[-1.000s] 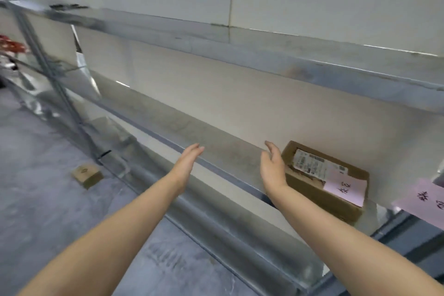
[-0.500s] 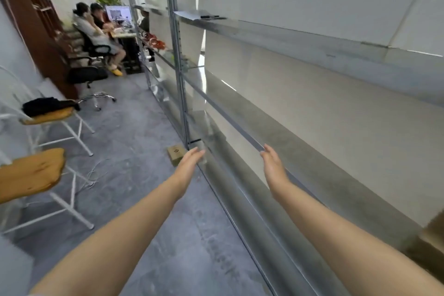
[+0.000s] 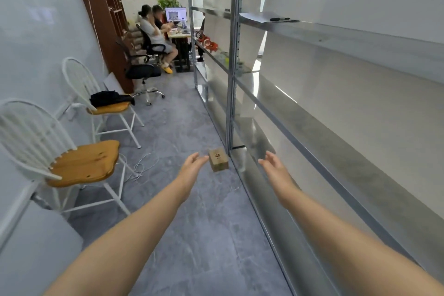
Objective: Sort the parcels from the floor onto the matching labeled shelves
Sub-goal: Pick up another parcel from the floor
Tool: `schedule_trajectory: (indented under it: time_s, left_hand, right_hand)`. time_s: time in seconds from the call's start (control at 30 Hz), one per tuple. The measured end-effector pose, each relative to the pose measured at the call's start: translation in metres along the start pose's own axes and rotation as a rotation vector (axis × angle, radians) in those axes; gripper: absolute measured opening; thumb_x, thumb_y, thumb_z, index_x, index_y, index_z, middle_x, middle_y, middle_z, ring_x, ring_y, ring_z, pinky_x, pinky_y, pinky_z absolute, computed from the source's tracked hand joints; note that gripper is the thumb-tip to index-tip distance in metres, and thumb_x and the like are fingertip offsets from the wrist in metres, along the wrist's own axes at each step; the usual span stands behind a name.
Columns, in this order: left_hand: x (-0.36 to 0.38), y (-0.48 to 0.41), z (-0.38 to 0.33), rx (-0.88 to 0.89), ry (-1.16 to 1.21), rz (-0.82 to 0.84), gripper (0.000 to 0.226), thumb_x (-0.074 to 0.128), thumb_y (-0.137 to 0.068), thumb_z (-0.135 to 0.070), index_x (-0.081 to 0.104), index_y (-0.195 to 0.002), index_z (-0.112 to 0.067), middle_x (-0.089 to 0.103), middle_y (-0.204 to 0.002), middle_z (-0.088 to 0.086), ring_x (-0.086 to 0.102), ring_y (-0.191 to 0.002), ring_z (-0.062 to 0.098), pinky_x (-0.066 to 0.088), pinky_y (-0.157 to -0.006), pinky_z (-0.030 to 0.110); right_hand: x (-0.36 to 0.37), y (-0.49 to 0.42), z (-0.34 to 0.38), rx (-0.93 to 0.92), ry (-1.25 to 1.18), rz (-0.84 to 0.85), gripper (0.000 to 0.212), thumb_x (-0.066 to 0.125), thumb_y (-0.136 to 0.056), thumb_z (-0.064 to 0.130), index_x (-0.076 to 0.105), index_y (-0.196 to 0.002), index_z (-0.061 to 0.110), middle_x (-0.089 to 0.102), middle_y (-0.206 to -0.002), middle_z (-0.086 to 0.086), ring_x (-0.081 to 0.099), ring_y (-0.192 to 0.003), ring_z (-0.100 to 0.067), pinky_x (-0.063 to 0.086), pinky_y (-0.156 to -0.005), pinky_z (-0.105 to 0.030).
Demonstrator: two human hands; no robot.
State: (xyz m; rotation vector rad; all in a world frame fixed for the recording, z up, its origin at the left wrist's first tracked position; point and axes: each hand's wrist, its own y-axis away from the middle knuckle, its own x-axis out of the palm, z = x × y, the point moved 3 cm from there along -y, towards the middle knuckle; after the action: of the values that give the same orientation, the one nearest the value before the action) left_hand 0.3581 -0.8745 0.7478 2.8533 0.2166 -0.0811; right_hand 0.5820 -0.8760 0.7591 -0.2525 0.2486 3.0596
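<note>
A small brown cardboard parcel (image 3: 218, 160) with a dark logo on top lies on the grey floor beside the upright post of the metal shelving (image 3: 312, 125). My left hand (image 3: 192, 168) is stretched out in front of me, fingers apart, its fingertips just left of the parcel in the image. My right hand (image 3: 276, 169) is held out to the right of the parcel, open and empty, in front of the lowest shelf. Neither hand holds anything. No shelf labels show in this view.
Two white chairs with wooden seats (image 3: 84, 166) stand along the left wall, and the far one (image 3: 109, 107) carries a black garment. A white cable (image 3: 144, 163) lies on the floor. People sit at a desk (image 3: 177, 36) down the aisle. A marker (image 3: 280, 19) rests on an upper shelf.
My view has swung left from the shelf with the labelled box to the aisle. The floor parcel now sits between my outstretched hands, which stay open.
</note>
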Motion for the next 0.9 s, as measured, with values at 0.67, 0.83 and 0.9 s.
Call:
schedule_trajectory:
  time_s: [0.67, 0.83, 0.9]
  left_hand:
    - [-0.004, -0.191, -0.090, 0.074, 0.030, -0.157, 0.055, 0.052, -0.095, -0.033, 0.037, -0.145, -0.016, 0.037, -0.152, 0.003, 0.032, -0.140, 0.021, 0.027, -0.099, 0.029]
    - [-0.006, -0.234, -0.090, 0.042, 0.032, -0.177, 0.056, 0.053, -0.094, -0.035, 0.037, -0.145, -0.018, 0.036, -0.152, 0.003, 0.031, -0.141, 0.022, 0.027, -0.107, 0.035]
    - [-0.010, -0.249, -0.090, 0.026, 0.017, -0.173, 0.057, 0.054, -0.093, -0.037, 0.037, -0.145, -0.020, 0.037, -0.151, 0.002, 0.033, -0.140, 0.021, 0.028, -0.105, 0.034]
  right_hand:
    - [0.045, -0.247, 0.079, -0.066, 0.059, 0.148, 0.049, 0.044, -0.098, 0.023, 0.034, -0.145, 0.014, 0.037, -0.150, -0.007, 0.036, -0.137, -0.023, 0.031, -0.105, -0.032]
    - [0.064, -0.298, 0.080, -0.032, 0.051, 0.179, 0.050, 0.045, -0.098, 0.021, 0.034, -0.145, 0.012, 0.037, -0.150, -0.008, 0.035, -0.137, -0.024, 0.030, -0.106, -0.032]
    - [0.074, -0.316, 0.079, -0.011, 0.057, 0.188, 0.050, 0.044, -0.098, 0.021, 0.033, -0.146, 0.011, 0.036, -0.151, -0.008, 0.034, -0.138, -0.024, 0.028, -0.109, -0.034]
